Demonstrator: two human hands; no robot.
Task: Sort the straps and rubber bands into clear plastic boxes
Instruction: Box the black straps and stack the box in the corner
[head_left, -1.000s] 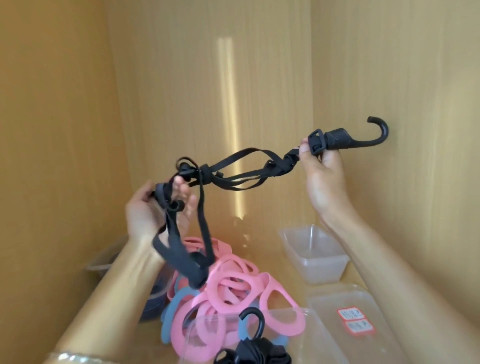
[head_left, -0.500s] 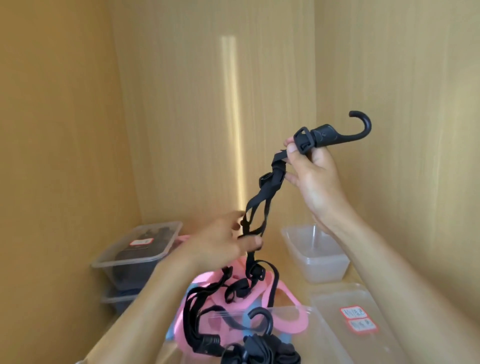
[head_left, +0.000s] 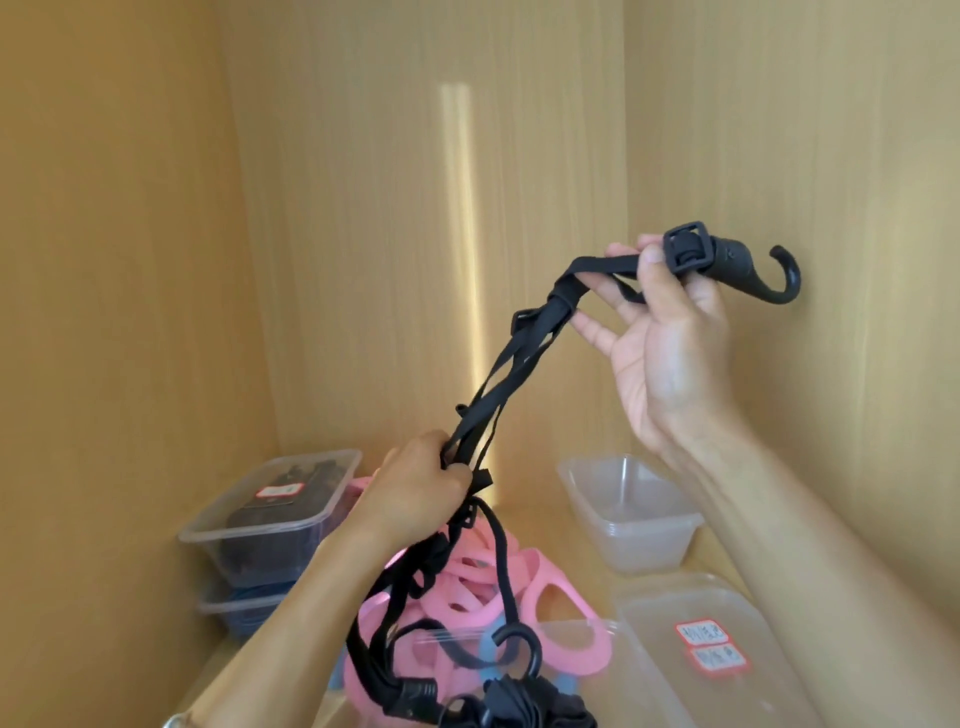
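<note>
Head camera looks into the corner of a wooden cabinet. On the right hand, the thumb and the forefinger pinch the black strap just beside its square buckle; the other fingers are spread apart and loose under the strap. Beyond the buckle, the hook of the strap points to the right, near the wooden wall.

On the left hand, the fingers are curled together round several strands of the same strap (how many strands, one cannot tell). Between the two hands the strap runs slanted, from upper right to lower left, held up in the air. Below the left hand the rest of it hangs down toward the near clear box, where other black straps lie.

Behind this box a heap of pink rubber bands lies on the shelf, with some blue bands among them. To the right stand an empty clear box and, nearer, a lid with two red labels. At the left, two closed boxes are stacked, the upper one with dark contents.
</note>
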